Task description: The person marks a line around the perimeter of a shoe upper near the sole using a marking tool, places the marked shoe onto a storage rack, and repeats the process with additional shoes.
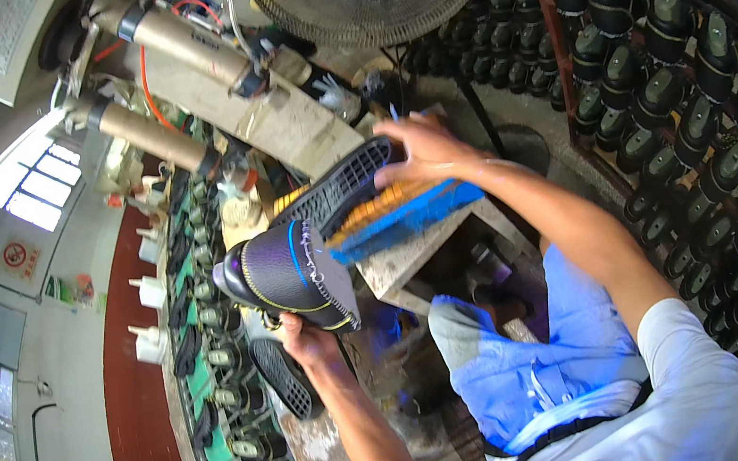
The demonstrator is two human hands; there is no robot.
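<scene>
In my left hand (307, 340) is a black leather shoe upper (274, 264), pulled over a last. Yellow stitching and a blue line run along it, and its grey underside faces right. My fingers wrap below it, partly hidden by it. Just beyond, my right hand (419, 149) grips one end of a black rubber shoe sole (338, 183), whose grid-patterned side is turned up. This sole is above a blue and orange-yellow block (415, 219). A second black sole (284, 377) lies beside my left forearm.
A conveyor with a green surface (207, 407) carries lasted shoes along the left. Racks of lasted shoes (654, 97) fill the right side. Ahead stand a machine with tan cylinders (190, 52) and a large round fan (368, 2). A pale bench (403, 268) supports the block.
</scene>
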